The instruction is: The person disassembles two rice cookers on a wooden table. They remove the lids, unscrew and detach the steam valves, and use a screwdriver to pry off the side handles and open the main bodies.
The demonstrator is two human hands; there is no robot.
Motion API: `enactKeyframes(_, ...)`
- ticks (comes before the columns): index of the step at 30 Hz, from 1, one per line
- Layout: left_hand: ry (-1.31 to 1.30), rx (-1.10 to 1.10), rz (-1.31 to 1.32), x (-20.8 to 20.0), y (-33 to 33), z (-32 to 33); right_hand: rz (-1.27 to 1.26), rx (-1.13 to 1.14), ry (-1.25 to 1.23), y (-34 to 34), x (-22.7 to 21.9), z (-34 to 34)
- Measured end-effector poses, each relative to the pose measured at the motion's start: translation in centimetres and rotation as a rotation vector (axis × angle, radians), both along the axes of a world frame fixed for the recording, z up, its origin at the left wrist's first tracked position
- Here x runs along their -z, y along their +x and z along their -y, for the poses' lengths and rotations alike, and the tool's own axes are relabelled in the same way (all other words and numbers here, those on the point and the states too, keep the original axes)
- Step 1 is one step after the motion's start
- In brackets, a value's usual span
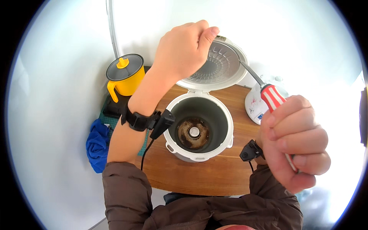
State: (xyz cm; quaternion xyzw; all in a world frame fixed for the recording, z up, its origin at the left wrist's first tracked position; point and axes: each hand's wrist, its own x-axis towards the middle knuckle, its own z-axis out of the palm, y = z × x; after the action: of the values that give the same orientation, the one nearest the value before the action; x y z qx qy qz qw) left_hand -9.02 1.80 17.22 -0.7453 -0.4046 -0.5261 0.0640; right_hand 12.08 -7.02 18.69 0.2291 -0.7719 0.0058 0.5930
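A white rice cooker stands open in front of me, its inner pot out, so the brown-stained heating plate shows at the bottom. Its lid is tipped up on the hinge at the back. My left hand is closed at the lid's upper left edge; its fingertips are hidden behind the hand. In my right hand, a screwdriver with a red-and-white handle is gripped in a fist. The metal shaft points up and left, its tip over the lid's right rim. Whether it touches is hard to tell.
On the left stand a yellow jug with a dark lid and, below it, a blue cloth beside a green cutting mat. A white patterned appliance sits behind right on the wooden table. Black wrist devices trail cables.
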Motion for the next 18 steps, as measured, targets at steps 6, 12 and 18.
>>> enactKeyframes(6,0.055,-0.008,0.007,0.1,0.3,-0.4,0.071,0.100,0.196,-2.1,0.3,-2.3)
enactKeyframes(12,0.056,0.008,0.009,0.0,0.3,-0.3,0.150,0.175,0.271,-3.2,0.5,-3.2)
enactKeyframes(18,0.081,0.014,0.011,0.3,0.3,-0.4,0.222,0.188,0.306,-3.6,0.5,-3.7)
